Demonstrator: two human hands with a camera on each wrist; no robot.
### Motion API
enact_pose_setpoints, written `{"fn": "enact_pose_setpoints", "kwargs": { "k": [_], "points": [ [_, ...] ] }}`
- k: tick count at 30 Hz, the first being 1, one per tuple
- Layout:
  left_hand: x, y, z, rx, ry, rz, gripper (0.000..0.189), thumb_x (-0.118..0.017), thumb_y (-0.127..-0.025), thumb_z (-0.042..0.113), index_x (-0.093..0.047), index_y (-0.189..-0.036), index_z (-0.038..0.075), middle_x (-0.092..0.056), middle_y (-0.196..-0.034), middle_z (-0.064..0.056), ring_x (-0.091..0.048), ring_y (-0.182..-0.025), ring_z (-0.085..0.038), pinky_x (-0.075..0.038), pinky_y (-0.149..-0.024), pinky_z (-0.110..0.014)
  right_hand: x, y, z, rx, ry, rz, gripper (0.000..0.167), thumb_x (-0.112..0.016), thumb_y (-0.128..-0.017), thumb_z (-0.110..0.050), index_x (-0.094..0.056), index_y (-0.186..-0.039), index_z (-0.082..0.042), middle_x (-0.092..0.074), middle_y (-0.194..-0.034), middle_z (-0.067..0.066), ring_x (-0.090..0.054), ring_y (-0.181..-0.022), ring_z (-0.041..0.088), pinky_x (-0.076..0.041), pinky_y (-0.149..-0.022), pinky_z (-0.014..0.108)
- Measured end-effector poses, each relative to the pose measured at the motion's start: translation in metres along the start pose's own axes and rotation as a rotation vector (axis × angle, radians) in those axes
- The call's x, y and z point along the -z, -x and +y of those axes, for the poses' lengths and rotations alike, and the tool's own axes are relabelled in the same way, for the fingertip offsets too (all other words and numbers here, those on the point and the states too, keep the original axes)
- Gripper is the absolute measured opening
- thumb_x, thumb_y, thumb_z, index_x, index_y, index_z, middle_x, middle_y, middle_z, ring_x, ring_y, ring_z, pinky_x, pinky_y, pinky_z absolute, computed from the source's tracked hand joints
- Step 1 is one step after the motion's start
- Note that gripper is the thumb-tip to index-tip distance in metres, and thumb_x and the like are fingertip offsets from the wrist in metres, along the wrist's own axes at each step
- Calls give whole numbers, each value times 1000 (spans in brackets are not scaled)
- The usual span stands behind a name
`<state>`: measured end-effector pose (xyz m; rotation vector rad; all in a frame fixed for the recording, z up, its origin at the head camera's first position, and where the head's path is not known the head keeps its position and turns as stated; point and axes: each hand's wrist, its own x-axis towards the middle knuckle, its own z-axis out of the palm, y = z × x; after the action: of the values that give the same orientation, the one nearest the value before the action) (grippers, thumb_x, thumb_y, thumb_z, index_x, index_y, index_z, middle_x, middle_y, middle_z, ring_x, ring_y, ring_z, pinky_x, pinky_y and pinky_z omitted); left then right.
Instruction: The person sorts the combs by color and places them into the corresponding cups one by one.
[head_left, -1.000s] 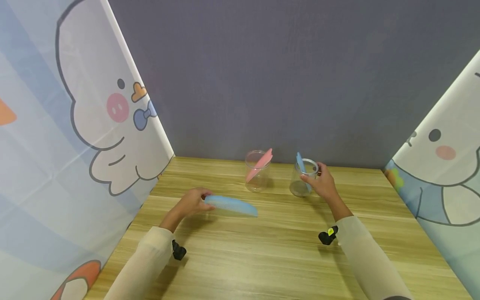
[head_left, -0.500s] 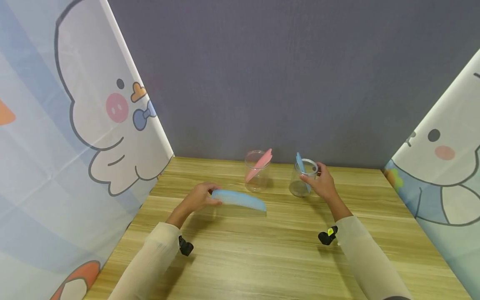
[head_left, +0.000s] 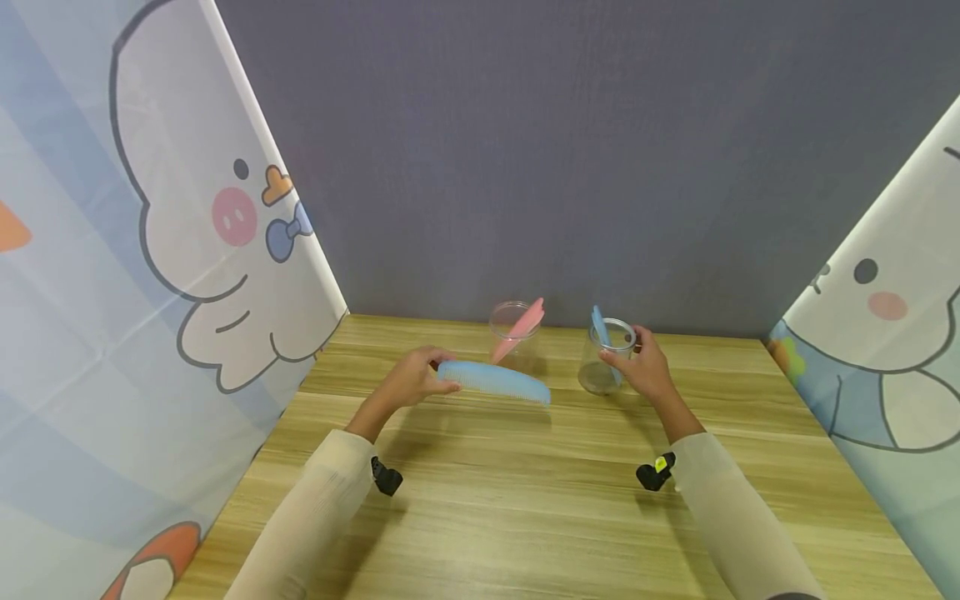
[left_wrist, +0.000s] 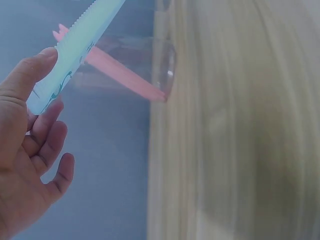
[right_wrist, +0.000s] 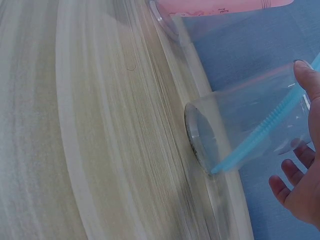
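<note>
My left hand (head_left: 414, 379) pinches one end of a light blue comb (head_left: 495, 381) between thumb and fingers. The comb is held above the table, teeth toward me, and its free end points right. In the left wrist view the comb (left_wrist: 75, 55) passes in front of a pink comb (left_wrist: 122, 75). At the right, my right hand (head_left: 643, 365) grips the rim of a clear jar (head_left: 597, 379), which stands upright on the table. Inside that jar another blue comb (right_wrist: 265, 125) leans at a slant, its top above the rim.
A second clear jar (head_left: 515, 310) stands left of the gripped one, with the pink comb (head_left: 521, 329) leaning in it. Behind the wooden table (head_left: 495, 517) rises a grey panel (head_left: 525, 150). Printed cloths (head_left: 247, 250) hang at both sides.
My left hand has moved right and away from me with the blue comb, bringing it close in front of the left jar. My right hand and its jar have stayed in place.
</note>
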<state>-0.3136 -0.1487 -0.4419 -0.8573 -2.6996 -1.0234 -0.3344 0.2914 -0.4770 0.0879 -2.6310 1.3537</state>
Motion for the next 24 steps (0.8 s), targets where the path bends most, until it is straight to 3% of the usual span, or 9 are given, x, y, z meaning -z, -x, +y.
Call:
{"fn": "enact_pose_setpoints", "kwargs": {
  "k": [13,20,24],
  "points": [
    [-4,-29,28,-62,-5,38,44,-87,-81,28,-74,-117,6,-73,-94,-4,-64,-83,-15,-48,-66,-24,0,1,0,-1,-11,-4,91,-73,-93,-40,-24,-156,3,-42,-149,32,-41,-135,49,-43,-105,64],
    [-6,-49,44,-46,12,46,50,-86,-82,32,-72,-122,5,-72,-101,-7,-64,-89,-19,-51,-74,-30,2,2,-4,0,-5,-5,91,-73,-93,-40,-24,-156,3,-41,-149,33,-41,-136,50,-43,-105,65],
    [-10,-61,57,-81,14,60,51,-86,-82,28,-71,-124,4,-72,-104,-9,-65,-90,-21,-53,-76,-32,2,2,-4,-11,-1,-10,89,-71,-94,-38,-23,-157,4,-40,-149,33,-40,-137,51,-42,-106,65]
  ]
}}
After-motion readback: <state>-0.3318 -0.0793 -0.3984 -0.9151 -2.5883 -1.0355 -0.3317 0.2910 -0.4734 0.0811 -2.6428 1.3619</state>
